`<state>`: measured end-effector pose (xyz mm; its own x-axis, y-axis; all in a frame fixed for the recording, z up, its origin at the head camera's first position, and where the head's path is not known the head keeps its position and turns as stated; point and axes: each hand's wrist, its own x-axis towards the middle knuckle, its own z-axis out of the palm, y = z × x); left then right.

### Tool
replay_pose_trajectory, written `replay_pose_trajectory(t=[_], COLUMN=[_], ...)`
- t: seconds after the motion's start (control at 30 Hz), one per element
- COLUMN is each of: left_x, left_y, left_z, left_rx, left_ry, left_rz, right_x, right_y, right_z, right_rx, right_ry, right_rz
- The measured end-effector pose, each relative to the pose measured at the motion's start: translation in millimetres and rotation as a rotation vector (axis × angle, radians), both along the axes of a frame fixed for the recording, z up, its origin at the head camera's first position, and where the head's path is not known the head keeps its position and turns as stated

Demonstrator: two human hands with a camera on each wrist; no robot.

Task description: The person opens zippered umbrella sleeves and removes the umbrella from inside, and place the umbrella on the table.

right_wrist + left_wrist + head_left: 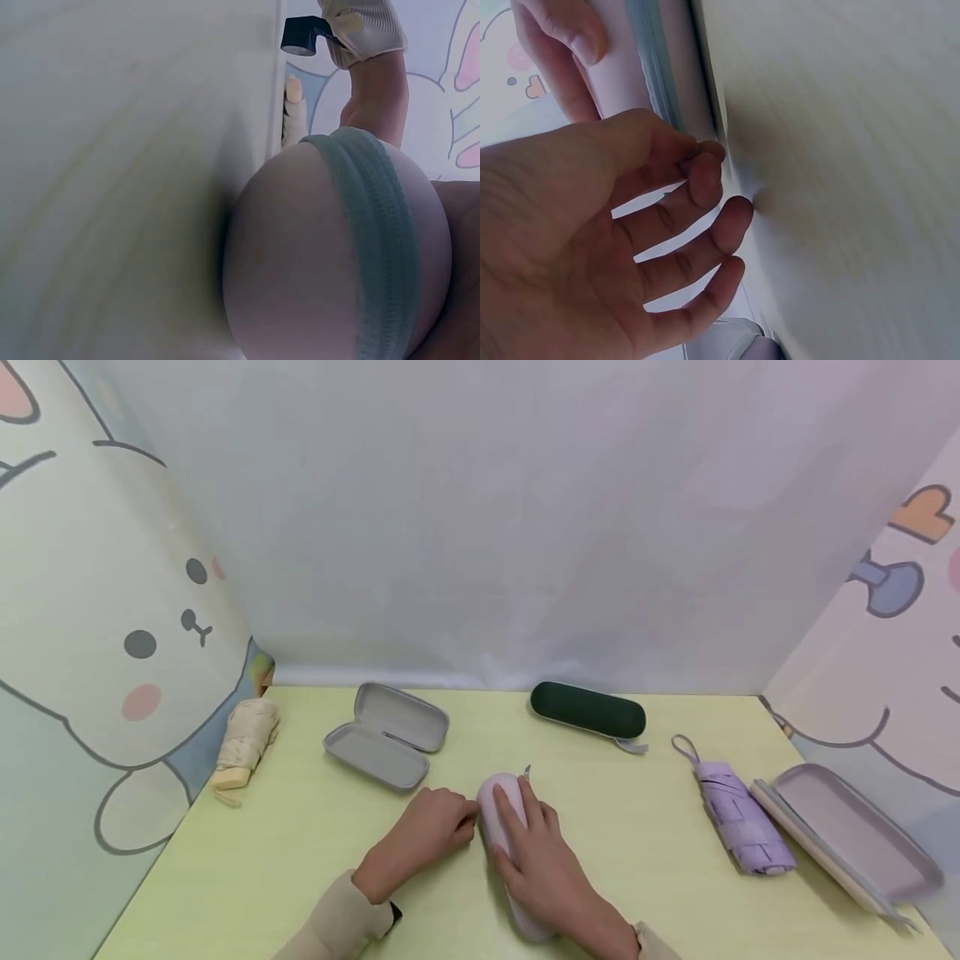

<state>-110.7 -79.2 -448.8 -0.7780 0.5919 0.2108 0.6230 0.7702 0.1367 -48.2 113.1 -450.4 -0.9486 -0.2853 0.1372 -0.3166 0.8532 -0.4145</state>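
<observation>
A pale pink zip case [491,827], long and rounded like a glasses case, lies on the table with a grey-green zip [654,67] along its side. My right hand [543,868] holds it from above, fingers over the top and thumb toward the left side. At its far left side is my left hand [435,827]. In the left wrist view, that thumb and index finger pinch together at the zip, hiding the zip pull between them, while the other fingers curve loosely. A small strap [527,771] sticks out by the case's far end.
An open grey case [386,760] lies back left, a dark green case [588,710] back right. A cream folded umbrella [247,735] is at the left edge. On the right are a purple folded umbrella [742,818] and an open pinkish case [855,831]. Cloth walls surround the table.
</observation>
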Motion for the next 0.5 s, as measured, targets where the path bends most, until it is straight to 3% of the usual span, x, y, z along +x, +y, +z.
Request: replay_pose_trajectory(t=[0.27,0.5], left_x=[3.9,9.0], left_y=[3.2,5.6], left_z=[4.4,5.5], left_rx=[0.051,0.061], left_ry=[-0.095,-0.102], left_rz=[-0.042,-0.056], right_x=[-4.8,-5.1], right_y=[2.4,3.7], right_z=[0.2,-1.3], right_rx=[-0.005,-0.025], right_ry=[0.045,0.013], right_rz=[0.001,-0.014])
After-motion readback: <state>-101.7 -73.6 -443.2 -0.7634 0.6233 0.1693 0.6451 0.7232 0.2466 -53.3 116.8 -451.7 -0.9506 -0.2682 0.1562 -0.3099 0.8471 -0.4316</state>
